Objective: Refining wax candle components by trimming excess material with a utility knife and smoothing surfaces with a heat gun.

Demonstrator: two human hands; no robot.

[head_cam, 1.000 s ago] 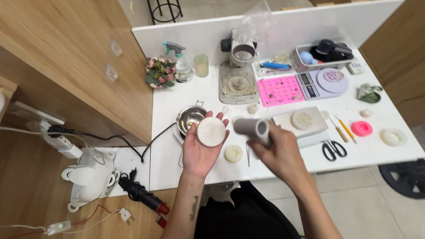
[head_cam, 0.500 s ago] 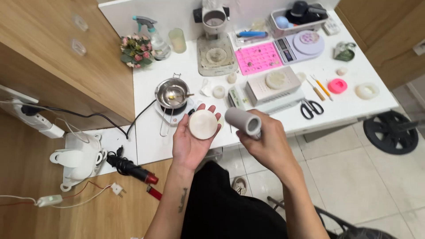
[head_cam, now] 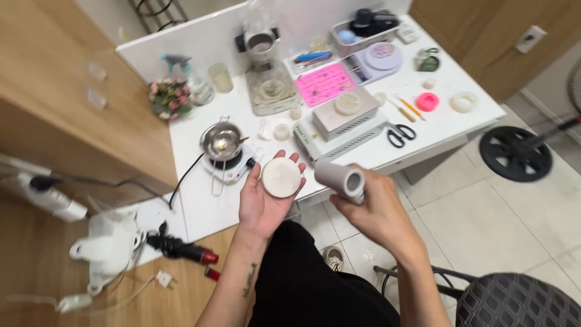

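Observation:
My left hand point(head_cam: 261, 203) is palm up at the table's front edge and holds a round white disc point(head_cam: 281, 177) in its fingers. My right hand point(head_cam: 376, 212) grips a grey hollow cylinder point(head_cam: 339, 180) lying sideways, its open end facing the camera. The two things are side by side, a little apart, over my lap in black trousers. Just beyond the left hand stands a small steel pot point(head_cam: 221, 141) on a white hot plate point(head_cam: 233, 166).
The white table point(head_cam: 200, 206) carries a scale point(head_cam: 345, 120), pink silicone mould point(head_cam: 325, 83), scissors point(head_cam: 400, 135), flowers point(head_cam: 170, 99), spray bottle point(head_cam: 193, 82), grinder-like machine point(head_cam: 266, 72). A power strip point(head_cam: 51, 197) and heat gun point(head_cam: 178, 248) lie at left; a chair point(head_cam: 514, 300) stands at right.
My view has pulled back and shifted right, away from the table. Both hands have come nearer to my body, still holding the disc and the cylinder.

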